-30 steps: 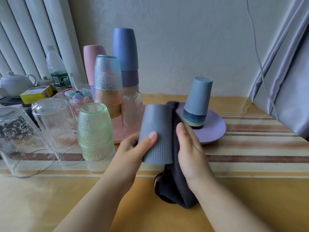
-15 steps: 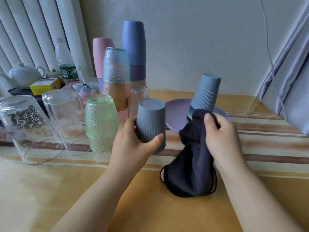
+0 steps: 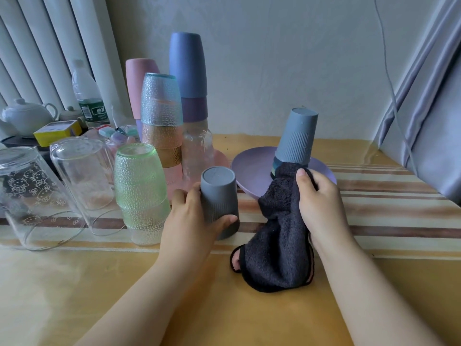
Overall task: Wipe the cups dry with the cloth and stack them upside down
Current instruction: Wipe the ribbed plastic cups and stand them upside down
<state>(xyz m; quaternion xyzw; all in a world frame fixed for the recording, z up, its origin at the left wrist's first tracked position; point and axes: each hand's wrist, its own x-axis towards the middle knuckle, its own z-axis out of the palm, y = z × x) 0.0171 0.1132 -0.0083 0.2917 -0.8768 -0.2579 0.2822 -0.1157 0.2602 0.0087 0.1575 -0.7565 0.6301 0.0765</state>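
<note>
My left hand point(image 3: 192, 221) grips a grey ribbed cup point(image 3: 219, 196), held upside down just above the table at centre. My right hand point(image 3: 321, 203) clutches a dark cloth point(image 3: 277, 245) whose lower end bunches on the table. Behind the cloth a stack of upside-down cups topped by a blue-grey ribbed cup point(image 3: 296, 136) stands on a purple plate point(image 3: 252, 166). The cloth's upper edge hides the base of that stack.
A green textured glass point(image 3: 139, 193) and two clear glasses point(image 3: 82, 181) stand inverted at left. Tall stacks of cups point(image 3: 187, 78) rise on a pink tray behind. A teapot point(image 3: 27, 116), a water bottle point(image 3: 87, 96) and a yellow box sit far left. A curtain point(image 3: 434, 121) hangs at right.
The cloth and my right hand have come off the grey cup and moved right. My left hand has turned the cup base-up and lowered it toward the table.
</note>
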